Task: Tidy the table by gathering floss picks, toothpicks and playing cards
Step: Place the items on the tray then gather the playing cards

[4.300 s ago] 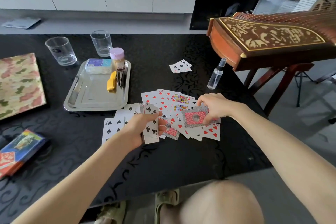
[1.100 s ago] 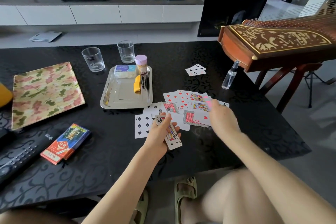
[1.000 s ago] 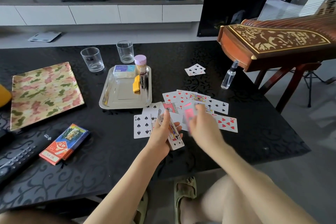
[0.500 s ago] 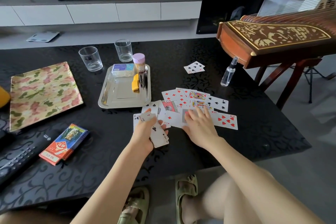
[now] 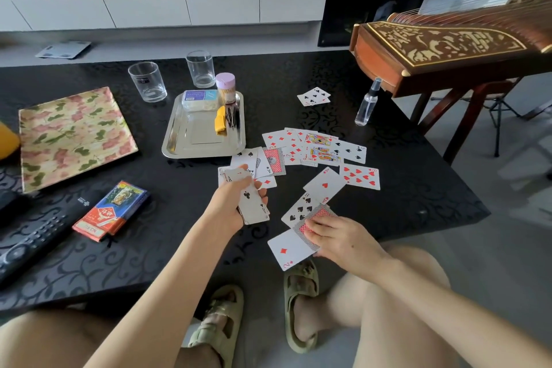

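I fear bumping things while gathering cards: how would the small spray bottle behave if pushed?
The spray bottle stands upright, tall and narrow, so a sideways push would probably tip it, not slide it. Its round body might then roll, and the edge of the table is near. Small and clear, it is probably light.

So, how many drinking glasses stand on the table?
2. The left glass stands beyond the tray, off its left corner; the right glass stands behind it. None appears hidden.

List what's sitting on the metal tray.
On the metal tray: a white box with a blue label, a pink-lidded toothpick jar and a yellow object. The box's contents are hidden.
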`<action>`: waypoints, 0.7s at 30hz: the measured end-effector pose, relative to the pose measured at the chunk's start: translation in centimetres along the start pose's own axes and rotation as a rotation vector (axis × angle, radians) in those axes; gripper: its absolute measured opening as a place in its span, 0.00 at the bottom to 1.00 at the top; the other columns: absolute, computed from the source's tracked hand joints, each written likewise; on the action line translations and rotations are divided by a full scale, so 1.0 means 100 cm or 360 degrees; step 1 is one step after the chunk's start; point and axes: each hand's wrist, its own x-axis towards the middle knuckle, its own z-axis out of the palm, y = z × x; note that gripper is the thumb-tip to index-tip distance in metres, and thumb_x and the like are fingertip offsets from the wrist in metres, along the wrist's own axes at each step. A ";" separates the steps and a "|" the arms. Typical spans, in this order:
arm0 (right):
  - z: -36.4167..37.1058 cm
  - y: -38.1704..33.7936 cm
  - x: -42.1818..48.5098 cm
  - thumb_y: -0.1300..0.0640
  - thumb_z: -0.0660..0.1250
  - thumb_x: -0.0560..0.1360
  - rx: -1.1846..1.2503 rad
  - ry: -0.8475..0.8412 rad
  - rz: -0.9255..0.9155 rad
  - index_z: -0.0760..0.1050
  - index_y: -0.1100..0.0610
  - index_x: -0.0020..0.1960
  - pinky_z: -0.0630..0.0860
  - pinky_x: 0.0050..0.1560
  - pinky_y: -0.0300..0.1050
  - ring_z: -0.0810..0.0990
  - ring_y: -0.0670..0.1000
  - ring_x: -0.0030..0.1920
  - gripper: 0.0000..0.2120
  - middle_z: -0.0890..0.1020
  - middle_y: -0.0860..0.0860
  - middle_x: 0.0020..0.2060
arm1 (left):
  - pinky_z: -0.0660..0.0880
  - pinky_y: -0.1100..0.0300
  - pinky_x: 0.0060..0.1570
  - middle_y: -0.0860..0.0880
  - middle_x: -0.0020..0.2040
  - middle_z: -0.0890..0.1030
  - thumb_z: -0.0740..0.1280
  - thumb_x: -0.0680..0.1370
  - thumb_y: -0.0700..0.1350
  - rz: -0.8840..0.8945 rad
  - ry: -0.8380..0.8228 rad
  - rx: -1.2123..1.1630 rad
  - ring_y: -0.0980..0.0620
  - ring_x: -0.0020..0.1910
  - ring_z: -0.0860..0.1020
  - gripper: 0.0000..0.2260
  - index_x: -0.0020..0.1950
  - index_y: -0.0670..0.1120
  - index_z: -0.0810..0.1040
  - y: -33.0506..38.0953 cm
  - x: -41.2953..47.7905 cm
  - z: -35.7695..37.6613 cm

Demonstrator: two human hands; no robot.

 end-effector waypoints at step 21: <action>-0.038 -0.015 0.074 0.57 0.63 0.78 0.0674 0.0262 0.0915 0.79 0.57 0.60 0.75 0.55 0.40 0.81 0.52 0.54 0.12 0.83 0.54 0.53 | 0.76 0.50 0.45 0.44 0.42 0.77 0.67 0.76 0.53 0.0027 -0.0043 0.0200 0.48 0.38 0.77 0.15 0.60 0.50 0.71 0.015 -0.014 -0.011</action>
